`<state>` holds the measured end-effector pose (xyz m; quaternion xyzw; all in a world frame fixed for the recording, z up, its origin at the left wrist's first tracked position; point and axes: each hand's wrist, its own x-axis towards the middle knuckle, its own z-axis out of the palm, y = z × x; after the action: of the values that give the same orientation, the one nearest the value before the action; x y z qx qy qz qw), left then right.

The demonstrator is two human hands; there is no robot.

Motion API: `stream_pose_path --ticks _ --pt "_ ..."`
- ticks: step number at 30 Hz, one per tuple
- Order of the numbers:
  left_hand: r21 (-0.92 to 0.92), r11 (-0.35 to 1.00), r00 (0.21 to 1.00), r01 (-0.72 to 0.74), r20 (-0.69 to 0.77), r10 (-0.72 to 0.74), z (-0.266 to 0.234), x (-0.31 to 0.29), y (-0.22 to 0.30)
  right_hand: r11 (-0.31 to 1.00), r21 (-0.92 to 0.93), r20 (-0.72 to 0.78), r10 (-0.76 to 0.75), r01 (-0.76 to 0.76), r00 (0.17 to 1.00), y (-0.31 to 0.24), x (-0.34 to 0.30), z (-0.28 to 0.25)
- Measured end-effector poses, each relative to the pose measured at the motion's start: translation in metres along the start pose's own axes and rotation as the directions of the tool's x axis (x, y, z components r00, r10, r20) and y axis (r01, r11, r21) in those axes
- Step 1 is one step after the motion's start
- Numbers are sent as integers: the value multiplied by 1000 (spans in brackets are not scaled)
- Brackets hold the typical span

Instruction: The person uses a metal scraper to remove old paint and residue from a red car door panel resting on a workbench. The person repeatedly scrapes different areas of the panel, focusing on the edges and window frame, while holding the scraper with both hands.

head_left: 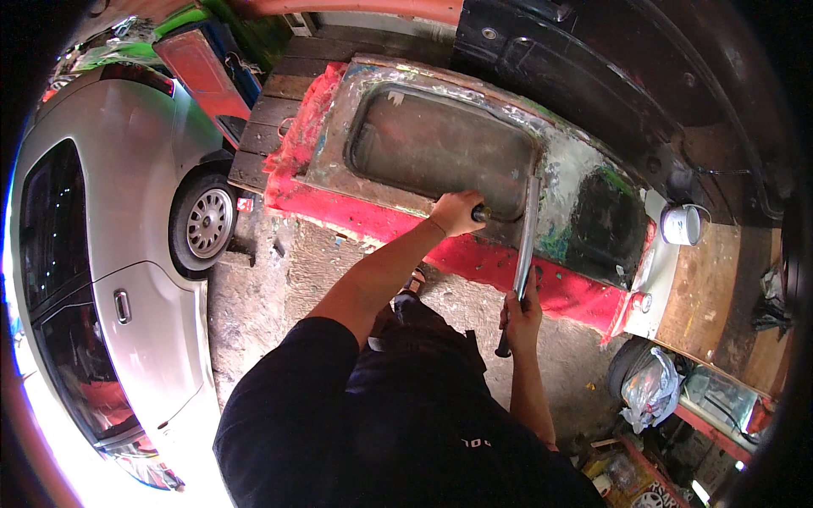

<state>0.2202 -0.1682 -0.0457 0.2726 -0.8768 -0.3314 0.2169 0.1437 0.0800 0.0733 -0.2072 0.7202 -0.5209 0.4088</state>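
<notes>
A worn vehicle panel (584,152) with a rounded recessed window area (440,140) lies on a red cloth (364,216). Its paint is patchy grey, white, green and black. My left hand (457,213) is closed around a tool with a dark, round-ended handle (481,212), at the near edge of the recess. Most of that tool is hidden, so its kind is unclear. In my right hand (522,317) is a long silver metal bar with a black handle (526,241). The bar slants up across the cloth, its far end over the panel beside the recess.
A silver car (127,195) stands on the left. Beyond the panel is a large dark body panel (627,76). A white bucket (680,225) sits by the panel's right end, near a wooden board (703,288). Below it hangs a plastic bag (652,389).
</notes>
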Motion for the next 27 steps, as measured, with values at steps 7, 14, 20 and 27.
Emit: stream_pose_path --ticks 7,14,20,27 --pt "6 999 999 -51 12 51 -3 -2 1 999 -4 14 35 -35 999 -2 -3 0" --pt "35 999 997 -33 74 31 -6 -2 -4 997 -52 9 58 -57 998 -6 -7 4" --pt "45 999 998 -28 58 25 -4 -6 -10 998 -56 17 40 -39 999 -10 -8 6" --pt "33 995 996 -93 7 92 -10 -9 -6 998 -67 7 -7 8 1000 -12 -7 7"
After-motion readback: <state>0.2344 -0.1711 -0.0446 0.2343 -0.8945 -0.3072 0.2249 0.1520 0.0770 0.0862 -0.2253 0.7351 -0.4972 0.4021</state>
